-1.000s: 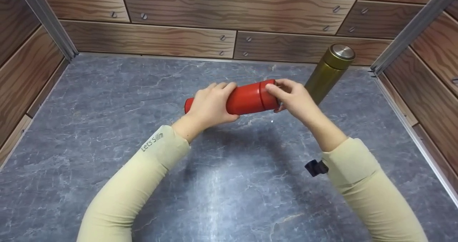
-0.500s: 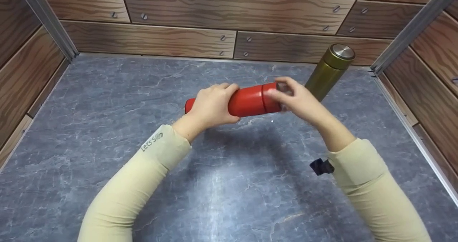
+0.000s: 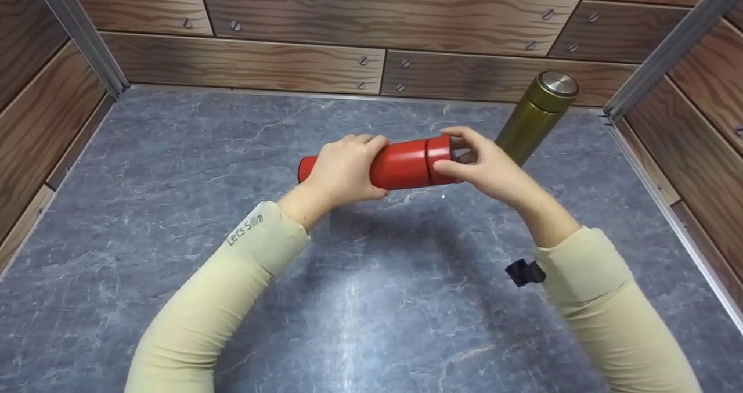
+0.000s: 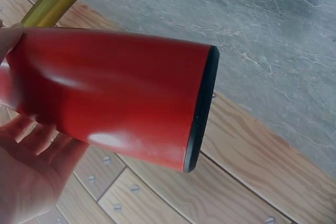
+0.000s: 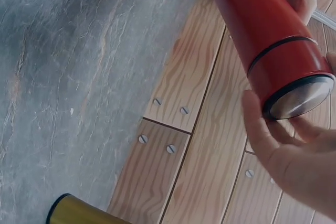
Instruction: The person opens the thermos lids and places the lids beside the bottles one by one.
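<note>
A red thermos flask lies nearly level in the air above the table. Its body is in the grip of my left hand, fingers over the top and thumb underneath. My right hand has thumb and fingers on opposite sides of the red lid. In the right wrist view, the lid's silver end disc faces that palm, and a dark seam separates lid from body. The left wrist view shows the flask's black base pointing away from the left hand's fingers.
An olive-gold thermos flask with a silver-topped lid stands upright at the back right, just behind the right hand. Wood-patterned panels wall the back and sides of the grey marbled table. A small black clip sits at the right cuff.
My right hand has shifted slightly right and changed its hold on the lid; its thumb now lies lower on it. The left hand keeps its grip, and the red flask has barely moved.
</note>
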A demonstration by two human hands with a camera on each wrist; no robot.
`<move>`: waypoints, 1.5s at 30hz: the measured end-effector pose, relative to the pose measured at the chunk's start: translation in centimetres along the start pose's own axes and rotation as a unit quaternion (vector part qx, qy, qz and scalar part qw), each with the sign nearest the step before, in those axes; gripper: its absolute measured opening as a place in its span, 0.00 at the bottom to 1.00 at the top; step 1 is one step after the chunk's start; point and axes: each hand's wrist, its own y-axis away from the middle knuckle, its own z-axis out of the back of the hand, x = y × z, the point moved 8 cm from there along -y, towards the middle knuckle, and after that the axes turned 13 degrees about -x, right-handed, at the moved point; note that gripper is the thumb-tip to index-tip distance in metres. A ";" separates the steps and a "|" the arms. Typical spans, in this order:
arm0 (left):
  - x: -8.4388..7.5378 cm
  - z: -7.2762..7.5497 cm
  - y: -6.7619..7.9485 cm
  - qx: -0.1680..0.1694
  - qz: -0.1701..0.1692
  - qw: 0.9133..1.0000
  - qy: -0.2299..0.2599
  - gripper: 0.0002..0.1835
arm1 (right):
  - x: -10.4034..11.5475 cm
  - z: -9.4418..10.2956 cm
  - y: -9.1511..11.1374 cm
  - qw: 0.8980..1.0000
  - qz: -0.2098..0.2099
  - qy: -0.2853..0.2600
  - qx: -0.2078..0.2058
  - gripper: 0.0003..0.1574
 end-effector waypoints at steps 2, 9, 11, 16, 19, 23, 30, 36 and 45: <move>0.1 0.1 0.0 0.002 0.000 1.000 -0.004 0.35 | -0.2 -0.1 0.0 1.000 -0.025 0.001 0.000 0.41; 0.5 0.6 -0.1 0.007 0.000 1.000 -0.005 0.34 | 0.0 -0.5 -0.3 1.000 -0.021 -0.012 -0.006 0.39; 0.6 0.8 -0.2 0.008 0.000 1.000 -0.009 0.34 | 0.3 -0.5 -0.4 1.000 -0.002 -0.014 -0.006 0.38; 0.8 1.1 -0.2 0.013 0.000 1.000 -0.015 0.35 | 0.4 -0.7 -0.4 0.999 -0.017 -0.031 0.001 0.40; 0.9 1.1 -0.3 0.013 -0.002 1.000 -0.016 0.35 | 0.2 -0.8 -0.5 0.999 -0.042 -0.030 -0.001 0.41; 1.0 1.2 -0.4 0.011 -0.005 1.000 -0.022 0.35 | 0.3 -0.9 -0.6 0.999 -0.037 -0.028 -0.003 0.39; 1.5 1.1 -0.1 0.002 0.007 1.000 -0.020 0.33 | 0.8 -1.0 -0.9 0.999 -0.005 -0.037 -0.004 0.37; 1.2 0.7 0.2 -0.003 0.006 1.000 -0.010 0.34 | 0.1 -1.2 -0.9 0.998 -0.052 -0.026 -0.007 0.40; 0.6 0.3 0.4 -0.010 0.008 1.000 -0.003 0.35 | 0.0 -0.9 -0.5 0.999 -0.045 -0.012 -0.001 0.40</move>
